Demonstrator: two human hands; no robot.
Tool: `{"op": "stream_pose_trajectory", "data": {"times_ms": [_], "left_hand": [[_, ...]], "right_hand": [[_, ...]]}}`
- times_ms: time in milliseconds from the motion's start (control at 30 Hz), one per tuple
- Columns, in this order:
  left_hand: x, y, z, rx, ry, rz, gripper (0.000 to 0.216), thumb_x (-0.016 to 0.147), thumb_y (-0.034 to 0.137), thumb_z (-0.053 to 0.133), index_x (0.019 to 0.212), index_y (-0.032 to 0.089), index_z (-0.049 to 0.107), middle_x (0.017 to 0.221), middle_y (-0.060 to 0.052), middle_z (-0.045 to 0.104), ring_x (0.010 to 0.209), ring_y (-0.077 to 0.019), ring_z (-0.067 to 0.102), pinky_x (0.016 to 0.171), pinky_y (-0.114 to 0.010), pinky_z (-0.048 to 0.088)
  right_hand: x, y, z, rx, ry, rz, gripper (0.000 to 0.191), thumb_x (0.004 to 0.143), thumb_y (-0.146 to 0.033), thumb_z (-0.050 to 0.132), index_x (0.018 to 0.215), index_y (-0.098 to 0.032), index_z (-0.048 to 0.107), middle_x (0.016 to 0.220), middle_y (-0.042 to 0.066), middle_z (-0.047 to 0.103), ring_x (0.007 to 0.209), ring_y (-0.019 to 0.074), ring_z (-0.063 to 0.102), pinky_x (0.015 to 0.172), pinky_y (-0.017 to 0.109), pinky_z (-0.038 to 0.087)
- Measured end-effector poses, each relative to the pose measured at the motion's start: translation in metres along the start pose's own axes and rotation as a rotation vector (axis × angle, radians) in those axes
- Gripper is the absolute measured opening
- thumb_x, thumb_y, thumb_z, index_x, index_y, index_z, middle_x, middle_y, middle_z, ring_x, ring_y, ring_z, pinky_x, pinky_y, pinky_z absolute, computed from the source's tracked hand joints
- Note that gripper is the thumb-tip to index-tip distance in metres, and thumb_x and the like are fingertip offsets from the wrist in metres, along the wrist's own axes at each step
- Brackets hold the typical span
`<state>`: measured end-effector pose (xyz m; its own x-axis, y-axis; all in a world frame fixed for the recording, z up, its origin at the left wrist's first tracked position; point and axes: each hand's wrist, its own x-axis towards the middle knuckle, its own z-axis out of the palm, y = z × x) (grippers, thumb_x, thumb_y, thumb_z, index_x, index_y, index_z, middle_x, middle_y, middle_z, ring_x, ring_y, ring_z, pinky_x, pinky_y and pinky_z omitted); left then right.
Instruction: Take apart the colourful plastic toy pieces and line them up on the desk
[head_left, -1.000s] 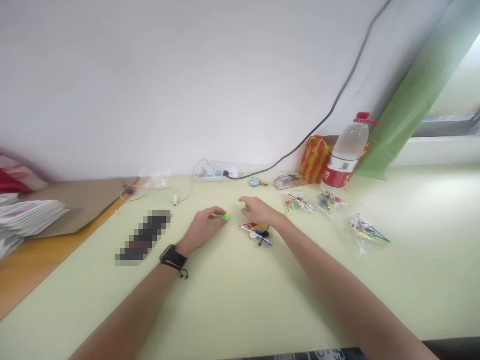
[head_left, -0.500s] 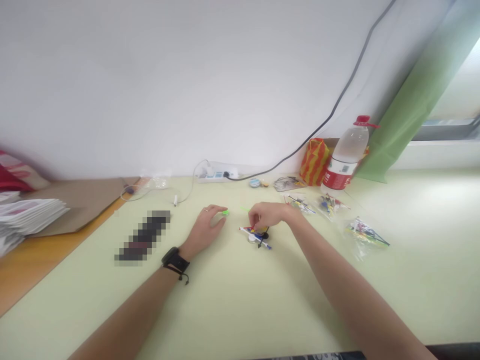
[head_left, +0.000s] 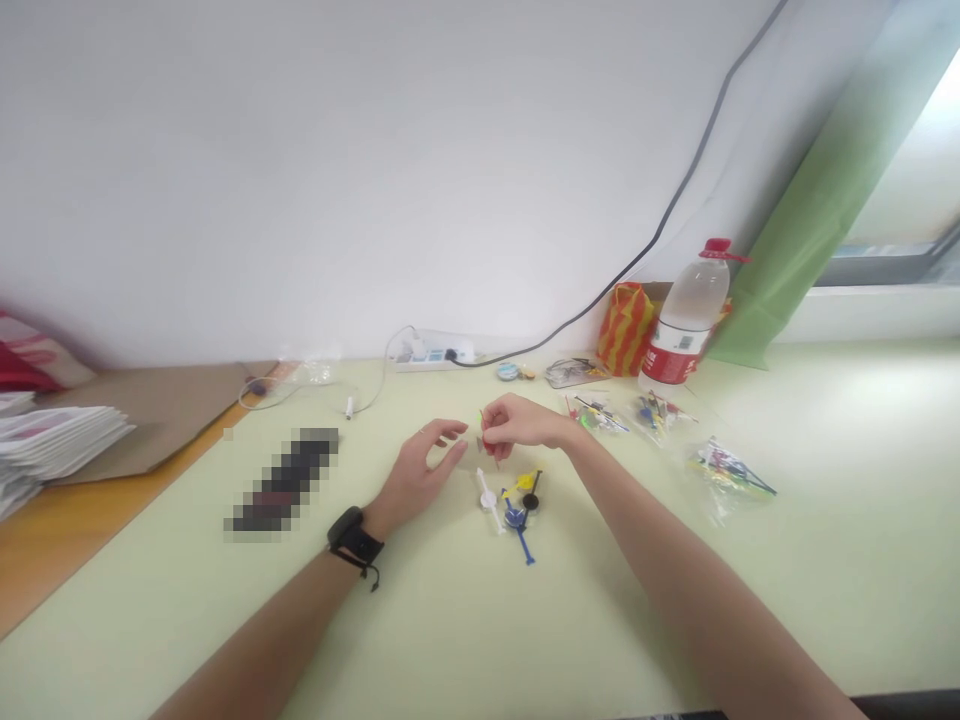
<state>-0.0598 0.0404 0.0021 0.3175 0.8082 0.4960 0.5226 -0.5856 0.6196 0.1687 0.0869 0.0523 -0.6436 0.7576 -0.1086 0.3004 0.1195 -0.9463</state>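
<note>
My right hand (head_left: pixel 514 425) pinches a red arrow spinner (head_left: pixel 490 446) just above the table. A sliver of green shows at its fingertips; how it joins the red piece is not clear. My left hand (head_left: pixel 429 468), with a dark watch on the wrist, is close by on the left, its fingers apart and nothing visible in them. Below the hands lie several plastic arrow spinners with round middles: a white one (head_left: pixel 488 499), a yellow one (head_left: pixel 524 483), a black one (head_left: pixel 531 501) and a blue one (head_left: pixel 514 518). The yellow, black and blue ones lie close together.
Clear bags of small coloured parts (head_left: pixel 596 413) lie at the right. A large water bottle (head_left: pixel 681 330) stands behind them beside a striped bag (head_left: pixel 625 328). A power strip (head_left: pixel 435 357) sits by the wall; stacked papers (head_left: pixel 60 440) are far left.
My right hand has lifted the red spinner from the pile, and the other spinners now lie spread nearer me. My left hand has moved right, and the green piece has left its fingertips.
</note>
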Motion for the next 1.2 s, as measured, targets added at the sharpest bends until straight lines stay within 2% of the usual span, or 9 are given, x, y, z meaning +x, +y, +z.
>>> {"op": "stream_pose_trajectory", "data": {"times_ms": [100, 167, 333, 433, 567, 733, 867, 1033, 1200], "left_hand": [[0.0, 0.015, 0.003, -0.065, -0.045, 0.061, 0.025, 0.101, 0.032, 0.058, 0.125, 0.027, 0.063, 0.123, -0.006, 0.069, 0.107, -0.0204, 0.067, 0.094, -0.037, 0.056], [0.002, 0.019, 0.005, -0.075, -0.014, 0.092, 0.019, 0.102, 0.028, 0.057, 0.119, 0.026, 0.065, 0.117, -0.006, 0.069, 0.104, -0.0193, 0.067, 0.09, -0.035, 0.057], [0.004, 0.01, 0.005, -0.018, 0.035, 0.098, 0.005, 0.099, 0.024, 0.061, 0.101, 0.023, 0.066, 0.098, -0.002, 0.07, 0.088, -0.016, 0.067, 0.085, -0.033, 0.056], [0.003, 0.0, 0.005, 0.031, 0.045, 0.076, 0.004, 0.095, 0.024, 0.064, 0.099, 0.024, 0.065, 0.101, -0.001, 0.072, 0.092, -0.0172, 0.068, 0.087, -0.034, 0.055], [0.004, -0.011, 0.008, 0.161, -0.044, 0.021, 0.007, 0.095, 0.029, 0.065, 0.099, 0.026, 0.069, 0.103, -0.001, 0.074, 0.102, -0.0214, 0.068, 0.094, -0.04, 0.055], [0.006, -0.021, 0.009, 0.295, -0.069, 0.005, 0.014, 0.096, 0.033, 0.063, 0.103, 0.03, 0.075, 0.107, -0.004, 0.076, 0.104, -0.0261, 0.067, 0.092, -0.049, 0.057], [0.005, -0.027, 0.003, 0.389, -0.094, 0.086, 0.021, 0.099, 0.033, 0.059, 0.112, 0.031, 0.076, 0.131, -0.005, 0.072, 0.125, -0.0315, 0.057, 0.104, -0.057, 0.05], [-0.001, -0.029, -0.004, 0.468, -0.229, 0.05, 0.045, 0.103, 0.039, 0.051, 0.147, 0.031, 0.056, 0.156, -0.008, 0.051, 0.141, -0.0353, 0.042, 0.114, -0.06, 0.039], [-0.001, -0.03, -0.003, 0.449, -0.201, 0.023, 0.05, 0.102, 0.039, 0.053, 0.15, 0.026, 0.051, 0.157, -0.012, 0.049, 0.142, -0.0341, 0.041, 0.116, -0.059, 0.038]], "right_hand": [[0.006, 0.0, 0.007, 0.103, 0.028, -0.057, 0.004, 0.076, -0.016, 0.065, 0.076, -0.017, 0.061, 0.071, 0.003, 0.073, 0.067, 0.0158, 0.072, 0.066, 0.026, 0.06], [0.009, 0.0, 0.012, 0.103, 0.038, -0.082, 0.003, 0.078, -0.016, 0.062, 0.078, -0.017, 0.059, 0.07, 0.001, 0.071, 0.066, 0.0153, 0.071, 0.066, 0.026, 0.058], [0.017, 0.006, 0.018, -0.268, 0.163, -0.115, 0.009, 0.089, -0.023, 0.053, 0.084, -0.019, 0.059, 0.074, -0.001, 0.066, 0.063, 0.0116, 0.059, 0.059, 0.022, 0.046], [0.021, 0.017, 0.008, -0.384, 0.28, -0.072, 0.016, 0.09, -0.02, 0.051, 0.093, -0.017, 0.066, 0.088, 0.003, 0.069, 0.078, 0.0145, 0.061, 0.069, 0.024, 0.045], [0.02, 0.038, -0.015, -0.526, 0.378, 0.046, 0.031, 0.085, -0.012, 0.059, 0.114, -0.014, 0.07, 0.103, 0.011, 0.071, 0.092, 0.0206, 0.063, 0.081, 0.029, 0.045], [0.011, 0.051, -0.029, -0.614, 0.342, 0.129, 0.046, 0.085, -0.016, 0.064, 0.131, -0.015, 0.066, 0.11, 0.013, 0.074, 0.093, 0.0227, 0.066, 0.079, 0.029, 0.046], [0.002, 0.043, -0.034, -0.611, 0.243, 0.14, 0.044, 0.086, -0.023, 0.066, 0.13, -0.016, 0.067, 0.102, 0.01, 0.077, 0.088, 0.0216, 0.068, 0.073, 0.027, 0.047], [-0.011, 0.035, -0.046, -0.578, 0.174, 0.149, 0.037, 0.086, -0.025, 0.066, 0.122, -0.022, 0.072, 0.102, 0.007, 0.077, 0.088, 0.0217, 0.07, 0.068, 0.027, 0.048], [-0.014, 0.048, -0.049, -0.564, 0.23, 0.15, 0.03, 0.087, -0.025, 0.063, 0.115, -0.02, 0.074, 0.106, 0.008, 0.076, 0.091, 0.0216, 0.068, 0.074, 0.028, 0.048]]}}
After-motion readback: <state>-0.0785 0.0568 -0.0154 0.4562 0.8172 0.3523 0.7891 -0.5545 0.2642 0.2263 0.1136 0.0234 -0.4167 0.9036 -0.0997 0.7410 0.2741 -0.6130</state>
